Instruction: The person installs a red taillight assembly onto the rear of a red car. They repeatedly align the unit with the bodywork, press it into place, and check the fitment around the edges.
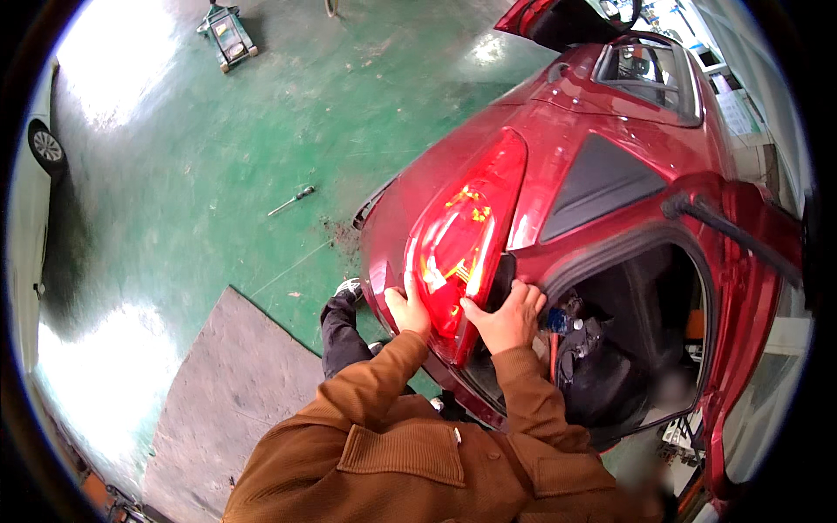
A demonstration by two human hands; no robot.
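A long red tail light [462,235] sits at the rear corner of a red car [558,113]. My left hand [408,309] bears on the lamp's outer edge near its lower end, with fingers pointing up along the lens. On the inner edge, my right hand [508,318] has its thumb on the lens and its fingers bent beside the cargo opening. Both hands grip the lower part of the light between them. The fingertips behind the lamp's edges are hidden, and so is the lamp's back.
The raised tailgate's black strut [741,240] spans the right side. A black bag [597,362] lies in the cargo area. A screwdriver [292,200] and a grey mat [231,410] lie on the green floor. Farther off are a floor jack [228,39] and a white car [35,209].
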